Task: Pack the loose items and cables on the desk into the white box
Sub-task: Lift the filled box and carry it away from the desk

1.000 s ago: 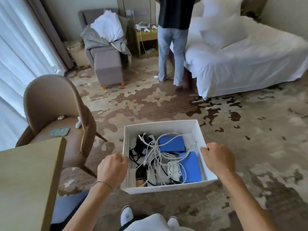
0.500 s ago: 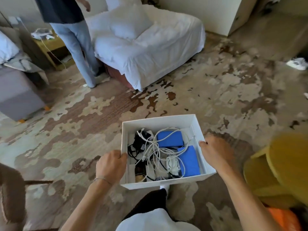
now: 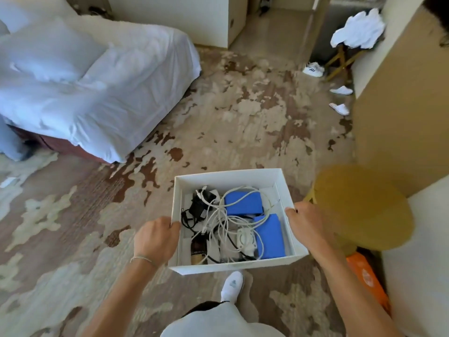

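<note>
I carry the white box [image 3: 228, 178] in front of me above the carpet. My left hand [image 3: 155, 235] grips its left wall and my right hand [image 3: 305, 221] grips its right wall. Inside lie two blue packs [image 3: 244, 203], a tangle of white cables [image 3: 224, 222], a black power adapter [image 3: 201, 203], a white plug block [image 3: 246, 239] and a small brown bottle [image 3: 198, 249].
A yellow round stool [image 3: 359, 205] stands close to the right of the box, with an orange bag [image 3: 366, 276] below it. A white bed [image 3: 97, 88] fills the upper left. Slippers [image 3: 340, 108] and a shoe [image 3: 313, 69] lie by the right wall.
My view has swung right: the bed and the standing person have slid left and the yellow stool has come nearer. Both hands keep their grip on the box.
</note>
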